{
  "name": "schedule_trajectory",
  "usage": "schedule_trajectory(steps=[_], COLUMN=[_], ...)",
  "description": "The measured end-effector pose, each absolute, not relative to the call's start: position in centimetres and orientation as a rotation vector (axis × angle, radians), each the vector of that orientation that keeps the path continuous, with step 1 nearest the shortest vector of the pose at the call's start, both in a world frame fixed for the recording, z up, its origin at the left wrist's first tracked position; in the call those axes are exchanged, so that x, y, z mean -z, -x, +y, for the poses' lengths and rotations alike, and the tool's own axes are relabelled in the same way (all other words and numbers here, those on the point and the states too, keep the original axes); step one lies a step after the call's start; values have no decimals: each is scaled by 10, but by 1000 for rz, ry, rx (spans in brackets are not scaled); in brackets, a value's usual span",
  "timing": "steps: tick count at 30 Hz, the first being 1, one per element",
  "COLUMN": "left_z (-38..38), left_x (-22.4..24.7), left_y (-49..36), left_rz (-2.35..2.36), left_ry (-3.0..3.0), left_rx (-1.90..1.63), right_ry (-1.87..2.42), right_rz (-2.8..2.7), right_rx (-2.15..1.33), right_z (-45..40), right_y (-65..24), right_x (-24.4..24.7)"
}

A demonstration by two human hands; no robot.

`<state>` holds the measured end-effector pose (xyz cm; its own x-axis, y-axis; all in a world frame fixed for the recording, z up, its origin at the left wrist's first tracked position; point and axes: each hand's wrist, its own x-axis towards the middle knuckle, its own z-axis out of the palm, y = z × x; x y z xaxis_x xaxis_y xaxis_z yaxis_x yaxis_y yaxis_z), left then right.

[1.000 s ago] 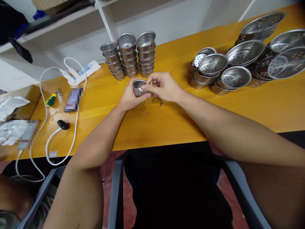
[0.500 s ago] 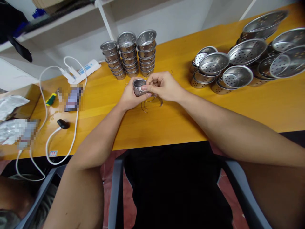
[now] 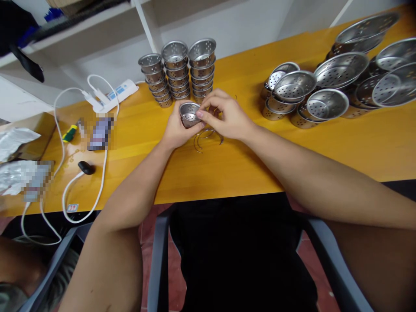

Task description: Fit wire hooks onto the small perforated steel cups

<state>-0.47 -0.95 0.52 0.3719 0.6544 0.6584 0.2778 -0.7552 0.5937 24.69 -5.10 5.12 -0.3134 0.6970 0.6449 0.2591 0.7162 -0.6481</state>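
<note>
Head view: from the small perforated cup [image 3: 190, 113], just off the view's centre toward 11 o'clock, bare wood opens at 1 o'clock; the table [image 3: 253, 167] ends at 6, wire rings [image 3: 203, 141] lie near at 5, cup stacks [image 3: 177, 71] stand at 11. White shelving [image 3: 107, 28] backs the yellow surface. The cup's mouth faces up, long axis near upright. The left hand [image 3: 175, 125] clamps its wall; the right hand's [image 3: 225, 115] fingertips meet its rim, their closure unclear.
</note>
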Motion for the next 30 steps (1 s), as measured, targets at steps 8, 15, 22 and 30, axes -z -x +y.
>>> schedule_trajectory(steps=[8, 15, 22, 30], left_z=[0, 3, -2, -9], left_x=[-3, -1, -6, -11], left_y=[13, 17, 15, 12], left_rz=[723, 635, 726, 774], left_ry=[-2322, -2324, -2301, -2280], left_rx=[-1375, -1385, -1317, -1265], right_ry=[728, 768, 707, 675], right_rz=[-2001, -2004, -2039, -2030], right_rx=[-545, -594, -548, -561], right_z=[-58, -55, -55, -57], right_y=[-245, -251, -246, -247], right_x=[-51, -53, -50, -50])
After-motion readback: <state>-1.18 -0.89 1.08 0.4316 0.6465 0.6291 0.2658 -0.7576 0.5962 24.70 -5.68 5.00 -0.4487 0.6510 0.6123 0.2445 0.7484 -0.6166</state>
